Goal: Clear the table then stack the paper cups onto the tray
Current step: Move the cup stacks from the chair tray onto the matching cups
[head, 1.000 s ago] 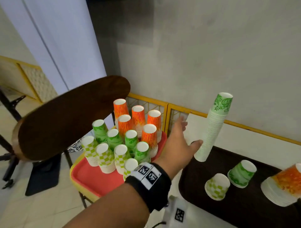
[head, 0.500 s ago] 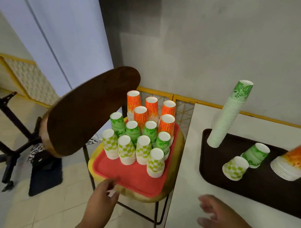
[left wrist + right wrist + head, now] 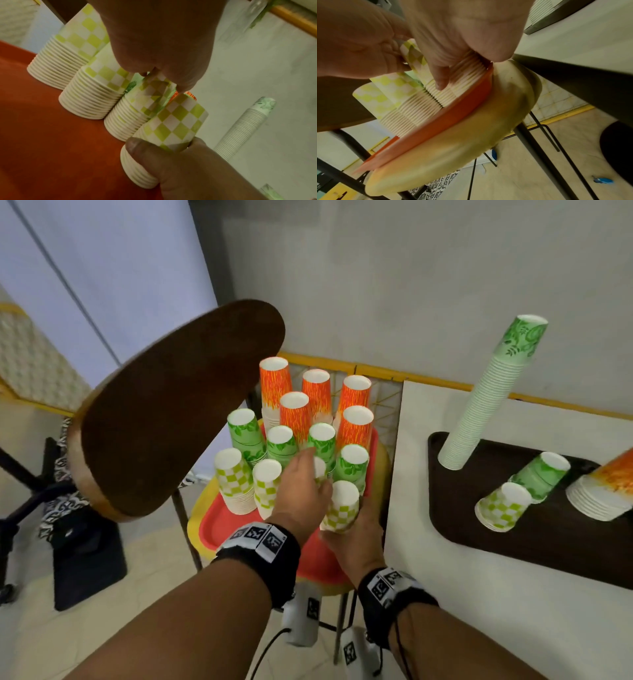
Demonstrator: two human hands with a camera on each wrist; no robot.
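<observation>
A red tray (image 3: pixel 219 522) on a yellow chair seat carries several upside-down stacks of paper cups: orange at the back, green leafy in the middle, yellow-green checkered in front. My left hand (image 3: pixel 317 470) comes down on the third checkered stack (image 3: pixel 137 108) and its fingertips (image 3: pixel 181 86) pinch the top cup. The nearest checkered stack (image 3: pixel 340 508) is held by my right hand (image 3: pixel 342 527), thumb (image 3: pixel 142 150) and fingers curled round its lower rims. On the white table a dark brown tray (image 3: pixel 445 529) holds a tall leaning green stack (image 3: pixel 486 398).
A checkered stack (image 3: pixel 503 506), a green stack (image 3: pixel 541 474) and an orange stack (image 3: pixel 603 491) lie tipped on the brown tray. A tilted dark round tabletop (image 3: pixel 178 405) stands close to the left of the red tray. A yellow rail (image 3: pixel 342 368) runs behind, along the wall.
Both hands have risen from the frame's bottom edge to the front checkered stacks on the red tray and taken hold of them. The view has swung down toward the chair.
</observation>
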